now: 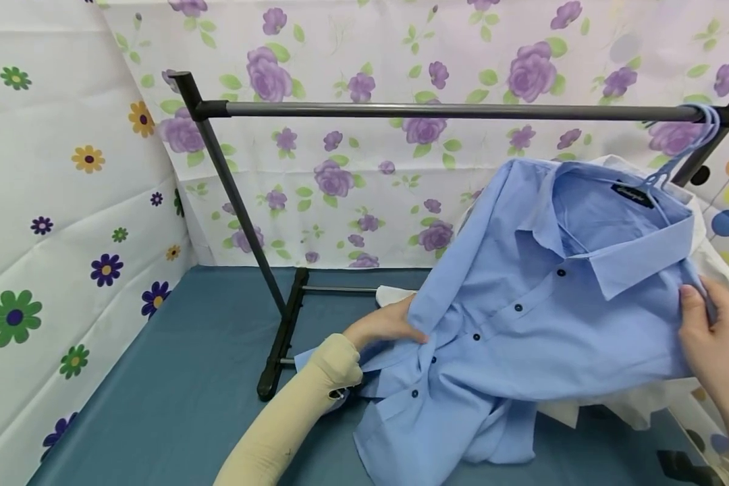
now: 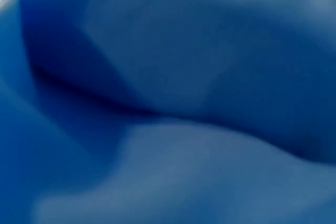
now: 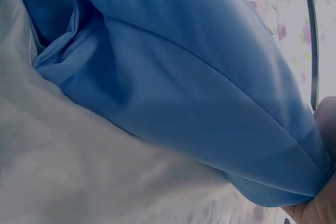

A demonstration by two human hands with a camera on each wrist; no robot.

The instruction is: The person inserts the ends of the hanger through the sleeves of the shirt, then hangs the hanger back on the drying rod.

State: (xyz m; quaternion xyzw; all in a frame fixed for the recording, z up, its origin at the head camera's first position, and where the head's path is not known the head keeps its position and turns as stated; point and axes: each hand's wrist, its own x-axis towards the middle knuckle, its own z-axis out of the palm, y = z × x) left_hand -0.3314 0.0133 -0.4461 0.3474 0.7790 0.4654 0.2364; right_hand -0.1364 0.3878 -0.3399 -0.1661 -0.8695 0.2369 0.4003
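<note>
A light blue button-up shirt [image 1: 510,324] hangs from a blue hanger [image 1: 674,158] at the right end of the rack's top bar. Its collar faces forward, and the front is buttoned with dark buttons. My left hand [image 1: 385,324] grips the shirt at its left side, near the sleeve, with the fingers partly hidden by cloth. On the right, my right hand [image 1: 713,324] pinches the shirt by the shoulder, thumb in front. Blurred blue cloth [image 2: 173,77] fills the left wrist view. The right wrist view shows the taut sleeve [image 3: 210,114] running to my right hand.
The black metal rack has a top bar [image 1: 401,111], slanted post [image 1: 237,202] and foot [image 1: 282,337]. A white garment [image 1: 619,401] hangs behind the blue shirt. Teal cloth [image 1: 176,391] covers the table; floral sheets [image 1: 340,40] stand behind and at the left.
</note>
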